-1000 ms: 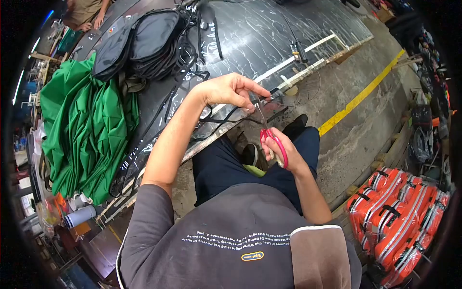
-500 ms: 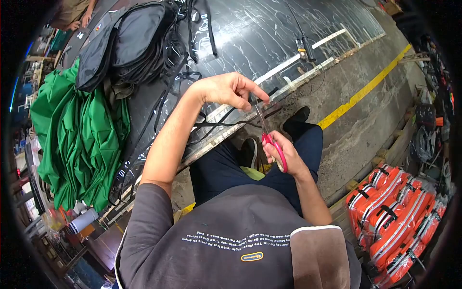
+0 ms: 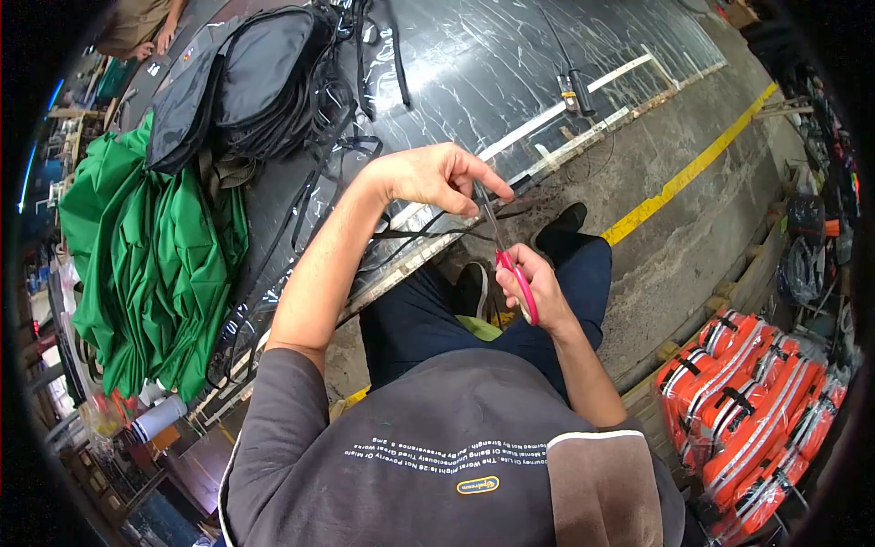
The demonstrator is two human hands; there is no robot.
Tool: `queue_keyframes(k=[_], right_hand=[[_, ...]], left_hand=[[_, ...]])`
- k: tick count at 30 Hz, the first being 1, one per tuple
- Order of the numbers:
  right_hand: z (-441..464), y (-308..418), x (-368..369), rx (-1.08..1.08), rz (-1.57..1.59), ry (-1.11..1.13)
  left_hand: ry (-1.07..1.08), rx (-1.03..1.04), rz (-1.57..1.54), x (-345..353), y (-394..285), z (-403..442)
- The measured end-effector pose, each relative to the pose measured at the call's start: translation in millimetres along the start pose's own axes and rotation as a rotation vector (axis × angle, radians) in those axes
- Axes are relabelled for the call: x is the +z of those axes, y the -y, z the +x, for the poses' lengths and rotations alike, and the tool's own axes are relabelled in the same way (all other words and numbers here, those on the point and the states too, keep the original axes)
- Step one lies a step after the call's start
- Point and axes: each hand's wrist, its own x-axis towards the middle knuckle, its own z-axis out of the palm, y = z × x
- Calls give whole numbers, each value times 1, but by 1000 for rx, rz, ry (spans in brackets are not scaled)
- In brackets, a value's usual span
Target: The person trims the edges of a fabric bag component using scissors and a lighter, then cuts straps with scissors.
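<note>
My right hand [image 3: 538, 287] grips a pair of scissors [image 3: 530, 301] by the pink-red handles. Their blades point up and away from me, with the tips close beside the fingers of my left hand. My left hand [image 3: 428, 178] is over the table edge, thumb and forefinger curved toward the blades. A thin black strap [image 3: 432, 221] runs up to it and appears held in its curled fingers, though the grip is partly hidden. Another dark strap [image 3: 392, 234] lies across the table edge below that hand.
Black bags [image 3: 269, 73] are stacked on the dark table [image 3: 456, 64], beside draped green fabric [image 3: 155, 273]. A small black device [image 3: 572, 96] lies near a white strip. Orange plastic-wrapped packs [image 3: 747, 401] stand at right. Another person's hand [image 3: 166, 36] is at upper left.
The scissors have shifted slightly, their handles turning a little more upright. My left hand has moved very slightly; the dark strip beyond its forefinger sits a little lower.
</note>
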Motion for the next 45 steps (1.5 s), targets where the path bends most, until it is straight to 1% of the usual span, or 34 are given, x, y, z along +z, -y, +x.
queue_keyframes(k=[9, 13, 15, 17, 19, 20, 21, 24, 25, 28, 30, 32, 33, 34, 36, 39, 42, 43, 45], right_hand=[[-2, 10, 7, -4, -32, -19], [-1, 6, 7, -123, 44, -53], [-2, 8, 9, -186, 85, -80], [-4, 6, 4, -189, 98, -86], [-6, 5, 2, -193, 87, -125], [-8, 4, 2, -198, 78, -145], [-9, 3, 2, -204, 70, -166], [-15, -3, 0, -196, 60, -220], [-16, -6, 0, -188, 61, -237], [-20, -16, -2, -172, 36, -253], [-24, -16, -2, -145, -17, -238], [-24, -19, 0, -147, -44, -224], [-23, -23, 2, -160, -44, -217], [-22, -25, 2, -175, -46, -211], [-25, -23, 5, -174, -72, -193], [-34, -19, 8, -172, -61, -154], [-45, -11, 12, -179, 27, -85], [-49, -7, 13, -183, 64, -59], [-56, -1, 15, -246, 49, -1]], left_hand=[[-13, 6, -63, -5, -6, -12], [-67, 30, -72, -14, -12, -20], [-191, 124, -71, -27, -15, -16], [-331, 245, -107, -46, -24, -8], [-512, 230, 108, -78, -28, 4], [-613, 254, 164, -79, -39, 9], [-650, 308, 182, -76, -47, 9], [-678, 371, -162, -62, -58, 8], [-740, 399, -144, -59, -54, 6], [-1076, 72, 520, -71, -2, 4], [-1117, -253, 913, -40, 9, -1], [-1004, -501, 1001, -1, -1, -4], [-1002, -503, 1111, 10, 6, -3], [-1066, -399, 1160, 16, 16, -2], [-1000, -350, 833, 19, 22, -3], [-862, -176, 620, 11, 21, -12], [-669, 163, 1, 25, 8, -27], [-520, 163, 29, 25, -3, -36], [-420, 231, 48, 37, -31, -52]])
